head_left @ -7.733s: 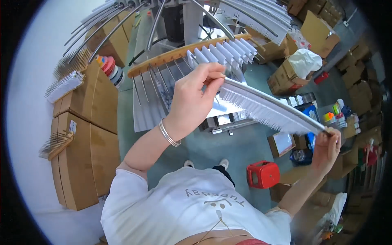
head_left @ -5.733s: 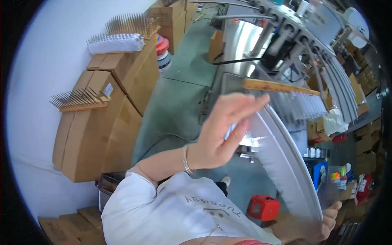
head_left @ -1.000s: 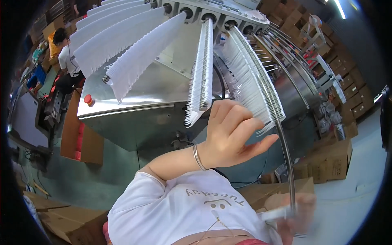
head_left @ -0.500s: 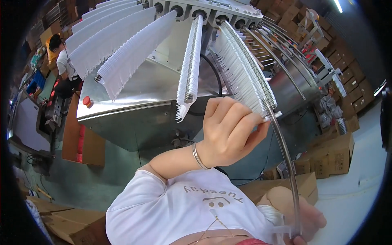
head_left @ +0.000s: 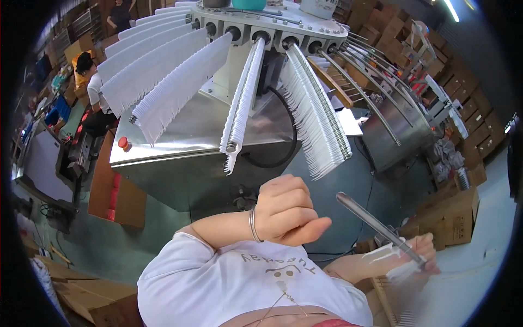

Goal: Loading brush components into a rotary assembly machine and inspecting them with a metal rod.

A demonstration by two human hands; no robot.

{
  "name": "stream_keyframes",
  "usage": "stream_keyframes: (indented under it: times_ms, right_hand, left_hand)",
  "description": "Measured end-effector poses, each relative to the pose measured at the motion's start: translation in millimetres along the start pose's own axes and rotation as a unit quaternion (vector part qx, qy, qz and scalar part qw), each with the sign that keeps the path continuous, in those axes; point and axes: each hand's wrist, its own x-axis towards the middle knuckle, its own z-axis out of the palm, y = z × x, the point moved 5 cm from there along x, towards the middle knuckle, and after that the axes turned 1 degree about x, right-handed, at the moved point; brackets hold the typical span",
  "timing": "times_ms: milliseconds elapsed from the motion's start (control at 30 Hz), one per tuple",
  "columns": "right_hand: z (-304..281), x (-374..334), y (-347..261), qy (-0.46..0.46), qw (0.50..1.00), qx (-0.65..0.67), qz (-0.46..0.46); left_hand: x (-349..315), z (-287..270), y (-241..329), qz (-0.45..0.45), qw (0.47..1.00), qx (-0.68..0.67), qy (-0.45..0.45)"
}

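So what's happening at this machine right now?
A person stands at a round metal machine whose arms fan out, several loaded with rows of white plastic pieces. The right hand grips a bare metal rod low at the right, with a few white pieces beside the fingers; that area is blurred. The left hand, loosely curled and empty, hangs below the loaded arms. Other people work at the far left.

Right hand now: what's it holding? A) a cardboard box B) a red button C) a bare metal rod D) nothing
C: the right hand grips one end of a bare metal rod that angles up to the left, while the left hand is curled and holds nothing.
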Motion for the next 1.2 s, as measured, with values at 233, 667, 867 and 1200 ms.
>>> stream_keyframes:
  times_ms: [233, 667, 867, 1200]
  right_hand:
    - [-50.9, -14.5, 92.4, 0.106, 0.965, -0.028, 0.238]
    - [-112.2, -0.5, 230.5, 0.017, 0.849, 0.260, 0.460]
    - [-119.8, 20.8, 243.9, -0.002, 0.861, 0.258, 0.437]
    - [-125.0, 9.4, 241.7, 0.065, 0.856, 0.224, 0.461]
  left_hand:
    - [-7.0, 73.5, -5.3, -0.130, 0.964, -0.143, -0.184]
    - [-25.3, 44.9, 10.7, 0.088, 0.960, 0.264, -0.034]
    - [-4.4, 35.6, 29.8, -0.136, 0.846, 0.486, 0.173]
    - [16.5, 32.8, 27.4, -0.157, 0.811, 0.539, 0.165]
